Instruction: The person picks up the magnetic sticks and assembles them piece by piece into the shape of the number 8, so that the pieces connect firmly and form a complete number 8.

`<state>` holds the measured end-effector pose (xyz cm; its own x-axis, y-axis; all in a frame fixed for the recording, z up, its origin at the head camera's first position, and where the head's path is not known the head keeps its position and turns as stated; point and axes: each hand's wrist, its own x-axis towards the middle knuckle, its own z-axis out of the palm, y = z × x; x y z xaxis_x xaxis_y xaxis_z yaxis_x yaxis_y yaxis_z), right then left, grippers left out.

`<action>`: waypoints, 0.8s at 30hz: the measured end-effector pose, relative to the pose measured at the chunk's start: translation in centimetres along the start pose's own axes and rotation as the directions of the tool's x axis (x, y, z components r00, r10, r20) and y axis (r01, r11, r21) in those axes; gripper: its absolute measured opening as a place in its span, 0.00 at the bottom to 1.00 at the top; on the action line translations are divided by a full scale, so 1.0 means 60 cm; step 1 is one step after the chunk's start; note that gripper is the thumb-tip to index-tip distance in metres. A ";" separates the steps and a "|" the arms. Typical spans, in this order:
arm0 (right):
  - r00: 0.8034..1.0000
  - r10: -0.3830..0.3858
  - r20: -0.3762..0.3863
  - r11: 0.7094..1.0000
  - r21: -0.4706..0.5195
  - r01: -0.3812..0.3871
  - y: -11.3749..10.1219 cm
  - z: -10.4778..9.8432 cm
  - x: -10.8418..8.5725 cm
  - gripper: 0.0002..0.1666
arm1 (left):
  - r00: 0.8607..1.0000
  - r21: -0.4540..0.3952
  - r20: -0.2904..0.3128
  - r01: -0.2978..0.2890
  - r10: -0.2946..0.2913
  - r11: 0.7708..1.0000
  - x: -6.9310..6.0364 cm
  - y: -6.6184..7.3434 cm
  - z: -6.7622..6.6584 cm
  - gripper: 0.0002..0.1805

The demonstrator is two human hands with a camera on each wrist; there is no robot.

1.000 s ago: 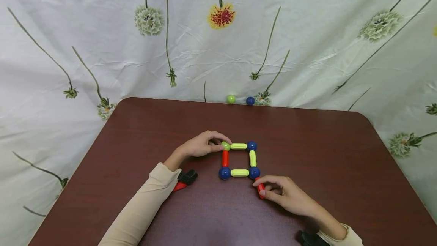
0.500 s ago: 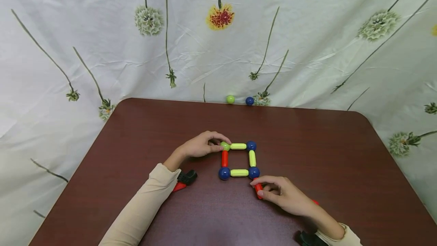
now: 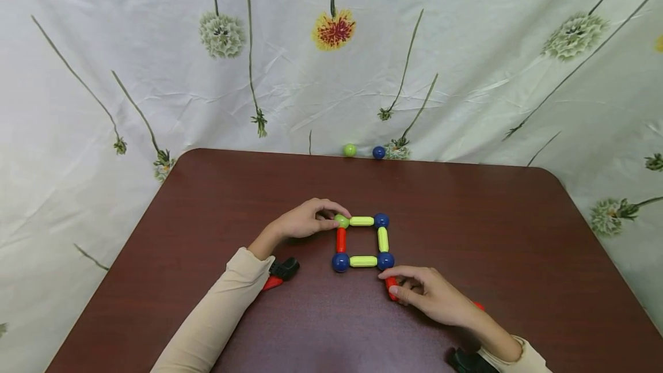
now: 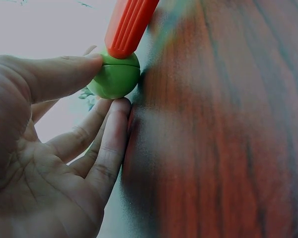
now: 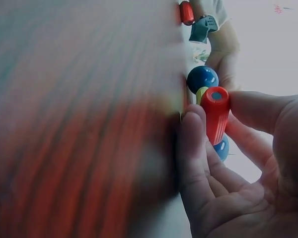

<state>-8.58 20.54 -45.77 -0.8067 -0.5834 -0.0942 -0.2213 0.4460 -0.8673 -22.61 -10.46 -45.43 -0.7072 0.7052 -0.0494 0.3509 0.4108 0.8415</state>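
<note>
A square of rods and balls lies on the table, with a green ball (image 3: 342,221) and three blue balls at its corners. One side is a red rod (image 3: 340,240); the other sides are yellow-green rods, such as the near one (image 3: 364,261). My left hand (image 3: 309,219) pinches the green ball between thumb and fingers. Below the near right blue ball (image 3: 385,260), my right hand (image 3: 432,297) grips another red rod (image 5: 217,116) between thumb and fingers. That rod points at the ball; whether they touch I cannot tell.
A loose green ball (image 3: 349,150) and a loose blue ball (image 3: 378,152) sit along the far edge of the brown table (image 3: 248,189). Red pieces lie beside the left wrist (image 3: 272,284) and behind the right wrist (image 3: 479,306). A flowered white cloth (image 3: 290,73) hangs behind.
The red rod in my right hand has shifted slightly left and turned a little. My left hand keeps its place on the green ball, and the square has barely moved.
</note>
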 end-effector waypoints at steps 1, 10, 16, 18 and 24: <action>1.000 -0.002 -0.002 1.000 -0.009 0.002 0.000 0.000 0.001 0.18 | 1.000 0.001 0.000 0.000 0.000 1.000 0.000 0.000 0.000 0.14; 0.995 -0.096 -0.031 0.985 -0.145 0.090 0.001 0.007 0.007 0.20 | 1.000 -0.009 -0.002 0.005 -0.005 1.000 0.000 0.002 0.000 0.14; 0.994 -0.107 -0.022 0.982 -0.160 0.103 -0.002 0.006 0.009 0.19 | 1.000 -0.013 -0.002 -0.002 0.002 1.000 0.000 0.001 0.000 0.14; 0.994 -0.108 -0.018 0.981 -0.162 0.104 -0.003 0.006 0.009 0.19 | 1.000 -0.012 -0.002 -0.004 0.004 1.000 0.000 0.001 0.000 0.14; 0.988 -0.153 -0.014 0.977 -0.150 0.149 -0.008 0.006 0.010 0.19 | 1.000 0.006 -0.006 -0.010 0.010 1.000 0.000 0.002 -0.001 0.14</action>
<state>-8.75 19.75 -45.56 -0.7709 -0.6352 0.0465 -0.4189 0.4507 -0.7883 -22.61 -10.45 -45.30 -0.7074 0.7058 -0.0379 0.3617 0.4076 0.8384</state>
